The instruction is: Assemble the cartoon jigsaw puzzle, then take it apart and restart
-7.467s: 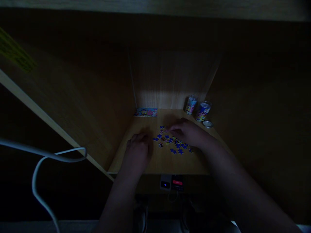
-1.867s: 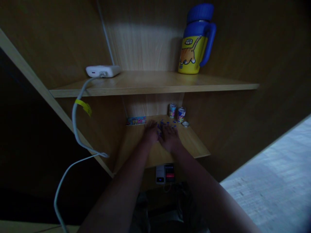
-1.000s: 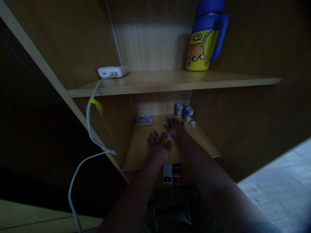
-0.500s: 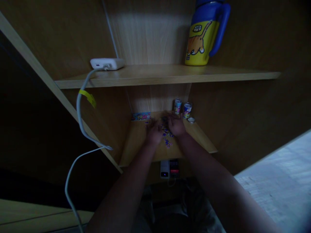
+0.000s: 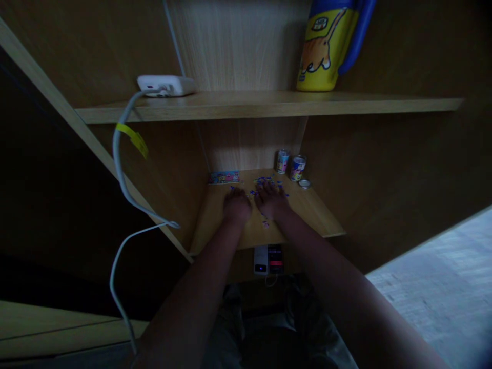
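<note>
Small blue jigsaw pieces lie scattered on the lower wooden shelf. My left hand and my right hand rest side by side on the shelf, palms down over the pieces. The dim light hides their fingers, so a grip does not show. A few pieces lie loose near my right wrist. A finished strip of puzzle lies at the back left of the shelf.
Two small printed tins and a round lid stand at the back right. On the upper shelf sit a white charger with a hanging cable and a yellow-blue flask. Two small devices sit under the shelf edge.
Both hands have drawn together over the pieces, and the left hand has turned palm down. The view has tilted down slightly, cutting off the flask's top.
</note>
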`<state>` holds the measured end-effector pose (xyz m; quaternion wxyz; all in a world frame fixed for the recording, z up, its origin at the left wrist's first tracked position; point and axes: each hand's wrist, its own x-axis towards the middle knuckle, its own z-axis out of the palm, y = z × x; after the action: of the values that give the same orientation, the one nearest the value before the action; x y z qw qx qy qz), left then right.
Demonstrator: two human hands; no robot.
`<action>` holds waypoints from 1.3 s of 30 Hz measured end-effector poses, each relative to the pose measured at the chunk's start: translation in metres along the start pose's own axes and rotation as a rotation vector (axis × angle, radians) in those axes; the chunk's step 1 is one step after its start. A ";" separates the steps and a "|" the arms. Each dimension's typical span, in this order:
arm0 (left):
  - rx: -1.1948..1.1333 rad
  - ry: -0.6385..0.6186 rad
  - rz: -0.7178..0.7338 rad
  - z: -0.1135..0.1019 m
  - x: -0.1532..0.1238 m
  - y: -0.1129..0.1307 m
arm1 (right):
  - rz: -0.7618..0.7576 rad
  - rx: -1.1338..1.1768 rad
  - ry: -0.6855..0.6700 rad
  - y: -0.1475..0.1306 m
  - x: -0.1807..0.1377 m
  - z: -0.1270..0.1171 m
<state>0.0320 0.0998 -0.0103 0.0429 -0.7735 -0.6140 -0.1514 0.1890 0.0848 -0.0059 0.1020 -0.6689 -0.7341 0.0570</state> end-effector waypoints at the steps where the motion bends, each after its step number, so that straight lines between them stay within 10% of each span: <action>1: 0.005 0.005 0.001 0.000 -0.001 0.000 | 0.036 -0.001 0.009 0.001 0.003 0.001; 10: 0.003 0.035 0.045 -0.004 -0.009 0.005 | 0.231 0.008 0.017 0.017 0.035 0.005; 19: -0.056 0.058 0.180 0.006 0.014 0.004 | 0.104 0.072 0.039 0.024 0.055 0.000; 29: -0.077 -0.071 0.336 0.021 0.061 0.002 | -0.007 0.093 0.158 0.013 0.014 0.000; 39: -0.054 -0.127 0.260 0.016 0.049 0.003 | 0.130 0.065 0.088 -0.002 -0.004 0.004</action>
<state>0.0478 0.1486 -0.0109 0.0023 -0.8553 -0.5059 -0.1116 0.1861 0.0809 -0.0098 0.1517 -0.7135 -0.6816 0.0579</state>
